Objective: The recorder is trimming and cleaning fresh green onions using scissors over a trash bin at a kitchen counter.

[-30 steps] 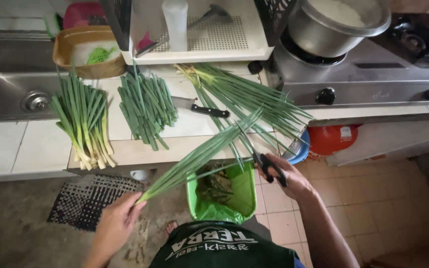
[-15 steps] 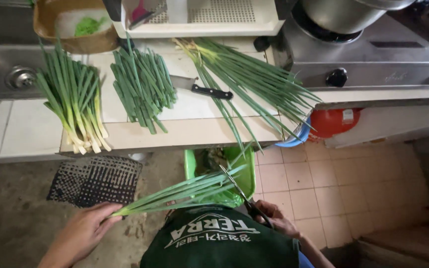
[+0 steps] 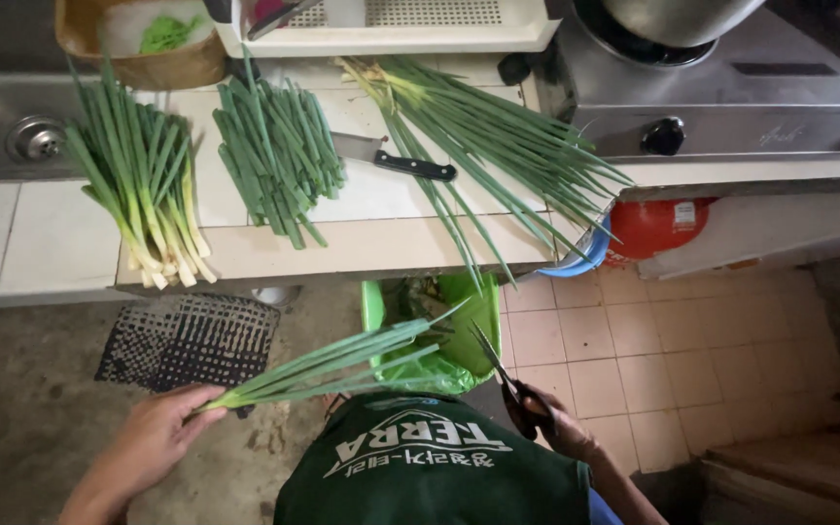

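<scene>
**Scallion stalk lowered over the bin, scissors pulled back**

The left hand [image 3: 153, 442] is down low now, fingers pinched around the pale root end of a scallion stalk [image 3: 328, 362], and the leaves fan out to the right so their tips hang above the green waste bin [image 3: 373, 309] below the counter edge. A second ago this same stalk was held higher, slanting up across the counter front with the blades right at its leaves; now it has dropped and lies nearly level, well clear of the worktop. The right hand [image 3: 558, 433] has drawn back toward the body with the black-handled scissors [image 3: 506, 381], fingers closed through the loops, blades pointing up-left and near the leaf tips but not on them. Whether the blades are parted, I cannot tell.

So the stalk in hand sits between hands, over the bin, with green scraps already lying in there. That reads as trimming in progress, one stalk at a time.

Up on the tiled counter [image 3: 362, 248]: a bundle with white root ends [image 3: 143, 194] at left, a cut pile of green tops [image 3: 279, 160] beside it, a kitchen knife [image 3: 396, 160], and a long loose heap of scallions [image 3: 498, 146] spilling over the edge by the stove [image 3: 731, 107]. A black floor mat [image 3: 192, 340] lies below.
</scene>
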